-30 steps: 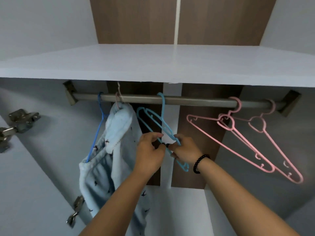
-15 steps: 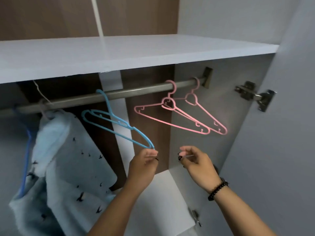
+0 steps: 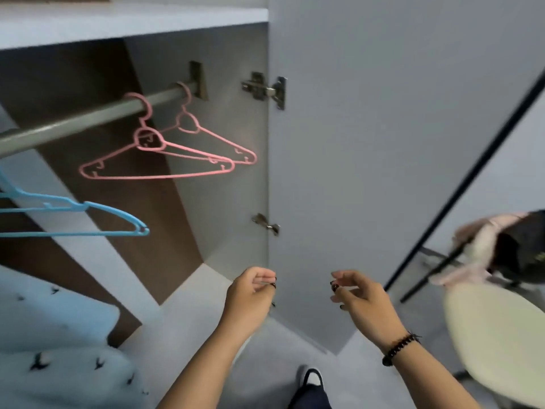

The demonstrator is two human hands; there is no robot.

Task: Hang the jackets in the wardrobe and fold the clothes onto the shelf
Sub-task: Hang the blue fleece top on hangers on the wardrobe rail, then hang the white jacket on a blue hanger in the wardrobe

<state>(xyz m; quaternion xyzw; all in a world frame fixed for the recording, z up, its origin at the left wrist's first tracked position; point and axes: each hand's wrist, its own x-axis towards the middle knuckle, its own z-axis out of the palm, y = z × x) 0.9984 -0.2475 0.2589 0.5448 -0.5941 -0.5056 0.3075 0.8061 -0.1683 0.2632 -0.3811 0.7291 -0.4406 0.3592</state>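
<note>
My left hand (image 3: 250, 295) and my right hand (image 3: 361, 298) hover side by side in front of the wardrobe door's inner edge, fingers loosely curled, holding nothing. A blue hanger (image 3: 88, 211) hangs bare at the left, well above and left of my left hand. Two pink hangers (image 3: 165, 160) hang on the grey rail (image 3: 88, 119) near its right end. A light blue jacket (image 3: 59, 349) with small dark bird prints fills the lower left corner. Pink and black clothes (image 3: 486, 252) lie piled at the right edge.
The wardrobe's white shelf (image 3: 118, 25) runs above the rail. The open grey door (image 3: 383, 143) stands right behind my hands, hinges (image 3: 265, 90) on its left edge. A cream chair seat (image 3: 495, 335) sits at lower right below the clothes pile. My foot (image 3: 311, 379) is on the floor.
The view has swung to the right. My left hand has let go of the blue hanger's end, and both hands have dropped away from the rail toward the door.
</note>
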